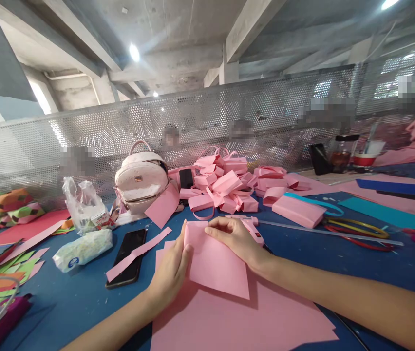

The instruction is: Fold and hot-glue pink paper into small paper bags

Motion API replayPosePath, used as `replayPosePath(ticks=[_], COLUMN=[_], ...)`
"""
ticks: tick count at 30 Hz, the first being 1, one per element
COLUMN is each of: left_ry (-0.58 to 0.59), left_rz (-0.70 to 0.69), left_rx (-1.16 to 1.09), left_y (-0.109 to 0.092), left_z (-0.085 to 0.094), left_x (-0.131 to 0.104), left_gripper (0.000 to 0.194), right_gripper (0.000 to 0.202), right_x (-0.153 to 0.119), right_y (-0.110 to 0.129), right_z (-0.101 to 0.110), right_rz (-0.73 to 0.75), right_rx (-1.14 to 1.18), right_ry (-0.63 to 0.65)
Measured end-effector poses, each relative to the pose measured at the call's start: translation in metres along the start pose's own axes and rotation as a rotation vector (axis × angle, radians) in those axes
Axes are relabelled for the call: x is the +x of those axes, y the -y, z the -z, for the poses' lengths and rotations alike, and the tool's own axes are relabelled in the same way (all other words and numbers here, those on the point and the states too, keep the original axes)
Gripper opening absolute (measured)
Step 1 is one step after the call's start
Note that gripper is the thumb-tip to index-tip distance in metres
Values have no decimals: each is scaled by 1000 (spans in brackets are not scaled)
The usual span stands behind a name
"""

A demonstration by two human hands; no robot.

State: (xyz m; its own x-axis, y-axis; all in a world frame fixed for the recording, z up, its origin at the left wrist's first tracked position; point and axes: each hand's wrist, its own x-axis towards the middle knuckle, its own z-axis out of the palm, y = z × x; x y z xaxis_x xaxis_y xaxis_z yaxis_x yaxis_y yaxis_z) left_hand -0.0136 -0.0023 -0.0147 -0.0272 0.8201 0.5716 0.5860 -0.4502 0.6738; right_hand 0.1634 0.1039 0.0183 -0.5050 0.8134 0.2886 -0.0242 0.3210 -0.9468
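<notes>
A folded pink paper piece [215,263] lies over a larger pink sheet [236,317] on the blue table. My left hand [171,270] grips the piece's left edge, thumb on top. My right hand [235,236] presses down on its upper edge with fingers flat. Just behind my right hand lies a pink glue gun [251,226], partly hidden.
A pile of finished pink paper bags [225,187] sits behind, beside a pink backpack [141,180]. A black phone [127,256] with a pink strip [138,253] across it lies left, next to a tissue pack [83,248]. A metal ruler [328,233] and coloured sheets lie right. A perforated metal screen [207,122] backs the table.
</notes>
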Motion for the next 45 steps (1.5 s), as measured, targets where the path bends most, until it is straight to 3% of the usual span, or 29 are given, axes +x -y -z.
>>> replayPosePath(ticks=[3, 10, 19, 22, 26, 33, 35, 40, 45], left_ry=[54, 49, 47, 84, 155, 53, 111, 502, 560], left_rz=[26, 43, 150, 190, 110, 122, 139, 221, 58], left_rx=[69, 43, -158, -356, -476, -527, -552, -560, -434], left_y=[1, 2, 4, 5, 8, 1, -4, -15, -19], left_z=[3, 2, 3, 3, 5, 8, 8, 11, 11], left_x=[2, 4, 8, 8, 6, 6, 5, 1, 0], left_gripper=[44, 43, 51, 65, 93, 122, 129, 139, 140], right_gripper=[27, 22, 29, 38, 41, 39, 38, 41, 46], right_x=[-2, -5, 2, 6, 9, 8, 6, -2, -8], right_y=[3, 11, 6, 5, 3, -1, -3, -7, -7], right_z=[-1, -2, 2, 8, 12, 12, 9, 4, 4], right_rz=[16, 21, -58, -100, -180, -292, -329, -424, -461], right_rx=[-11, -7, 152, 244, 356, 525, 558, 623, 665], right_ry=[-2, -21, -80, -102, -49, 71, 132, 273, 399])
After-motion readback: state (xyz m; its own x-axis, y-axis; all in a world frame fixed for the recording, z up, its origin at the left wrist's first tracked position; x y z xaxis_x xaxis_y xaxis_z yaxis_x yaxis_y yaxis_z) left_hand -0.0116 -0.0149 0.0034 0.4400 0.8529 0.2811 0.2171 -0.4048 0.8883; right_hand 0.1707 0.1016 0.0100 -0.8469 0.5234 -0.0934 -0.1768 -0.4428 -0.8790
